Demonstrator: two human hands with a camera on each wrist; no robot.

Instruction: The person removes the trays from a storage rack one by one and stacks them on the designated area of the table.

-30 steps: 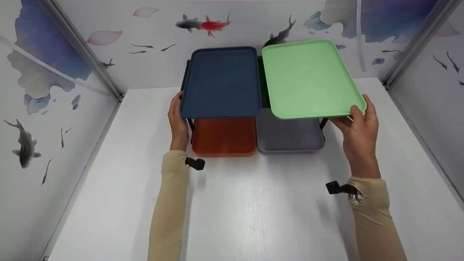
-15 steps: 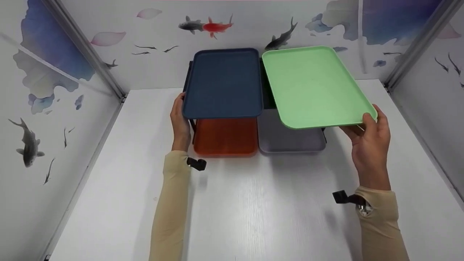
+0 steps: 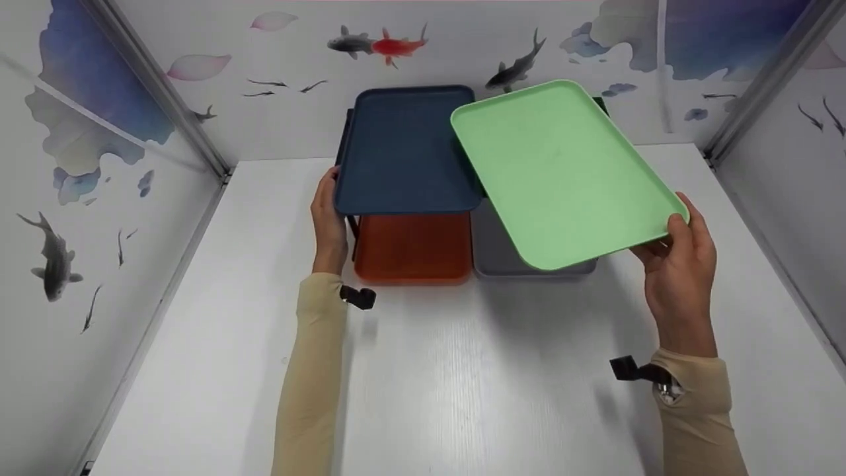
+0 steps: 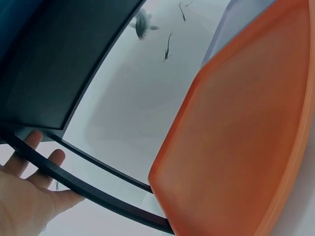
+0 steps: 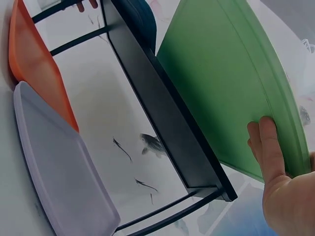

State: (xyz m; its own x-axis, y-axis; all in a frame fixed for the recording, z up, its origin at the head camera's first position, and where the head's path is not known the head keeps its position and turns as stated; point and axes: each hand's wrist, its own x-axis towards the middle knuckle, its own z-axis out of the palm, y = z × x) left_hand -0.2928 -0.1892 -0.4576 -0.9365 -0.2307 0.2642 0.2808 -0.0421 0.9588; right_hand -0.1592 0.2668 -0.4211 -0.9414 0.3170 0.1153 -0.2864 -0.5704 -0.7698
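In the head view, my right hand pinches the near right corner of a light green tray, thumb on top. In the right wrist view its fingers lie against the tray's underside. The green tray is turned askew above the right side of a black two-tier rack, its left corner overlapping a dark blue tray on the upper tier. My left hand holds the rack's left side; in the left wrist view its fingers reach round a black side bar, near the upper shelf's underside.
Below, an orange tray and a grey-lilac tray lie side by side, the latter partly hidden by the green tray in the head view. The rack stands on a white table near a back wall printed with fish.
My right hand has moved right and toward me with the green tray. The tray has turned, its near edge coming closer and its left corner shifting over the blue tray. My left hand stays put.
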